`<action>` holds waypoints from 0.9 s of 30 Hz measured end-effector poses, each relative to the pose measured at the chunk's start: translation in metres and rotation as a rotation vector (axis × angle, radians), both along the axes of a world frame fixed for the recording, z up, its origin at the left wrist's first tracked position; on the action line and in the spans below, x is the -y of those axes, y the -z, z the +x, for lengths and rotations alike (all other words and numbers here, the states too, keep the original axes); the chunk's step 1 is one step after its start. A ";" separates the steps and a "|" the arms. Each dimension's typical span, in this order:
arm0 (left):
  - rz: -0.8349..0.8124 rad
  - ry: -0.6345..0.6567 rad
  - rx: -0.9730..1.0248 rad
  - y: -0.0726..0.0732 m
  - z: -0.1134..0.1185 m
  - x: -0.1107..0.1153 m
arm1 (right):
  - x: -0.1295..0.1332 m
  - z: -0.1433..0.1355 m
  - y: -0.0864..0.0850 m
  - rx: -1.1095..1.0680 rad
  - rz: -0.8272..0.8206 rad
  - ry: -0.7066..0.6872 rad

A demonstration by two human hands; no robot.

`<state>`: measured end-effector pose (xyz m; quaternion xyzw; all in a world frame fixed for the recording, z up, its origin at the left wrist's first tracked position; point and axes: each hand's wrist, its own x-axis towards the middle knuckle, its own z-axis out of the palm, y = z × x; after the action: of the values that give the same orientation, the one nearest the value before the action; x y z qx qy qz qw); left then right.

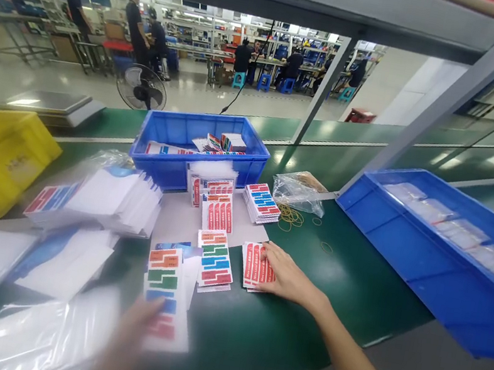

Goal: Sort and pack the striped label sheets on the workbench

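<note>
Red label stack (256,266) lies on green worktop (345,279), long axis running away from the person. Right hand (290,279) rests flat on its right edge, fingers spread, not clenched. Left hand (140,319), blurred, pins multicolour sheet (164,288); grip can't tell.

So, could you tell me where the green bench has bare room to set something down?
Bare green mat lies between the right hand and the right blue bin, and in front of the sticker sheets. Left of them, bags and white sheets crowd it.
</note>
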<state>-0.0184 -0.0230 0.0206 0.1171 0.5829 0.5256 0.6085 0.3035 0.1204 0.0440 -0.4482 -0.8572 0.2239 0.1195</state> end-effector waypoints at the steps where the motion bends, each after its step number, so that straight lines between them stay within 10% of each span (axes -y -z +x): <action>1: -0.007 0.018 0.005 -0.001 0.001 -0.001 | -0.004 0.000 0.003 -0.020 -0.002 0.029; 13: -0.031 0.282 0.005 -0.001 0.014 -0.010 | -0.035 0.002 0.017 -0.354 -0.101 0.266; 23: 0.001 0.316 -0.061 0.003 0.031 -0.014 | 0.053 -0.050 -0.043 -0.717 -0.511 0.112; 27: 0.112 0.444 -0.055 0.009 0.035 -0.013 | 0.081 -0.098 -0.024 -0.577 -0.142 0.092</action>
<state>0.0163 -0.0096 0.0114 0.2903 0.5291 0.4069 0.6857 0.2058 0.0399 0.0683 -0.4116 -0.7489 0.3957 0.3364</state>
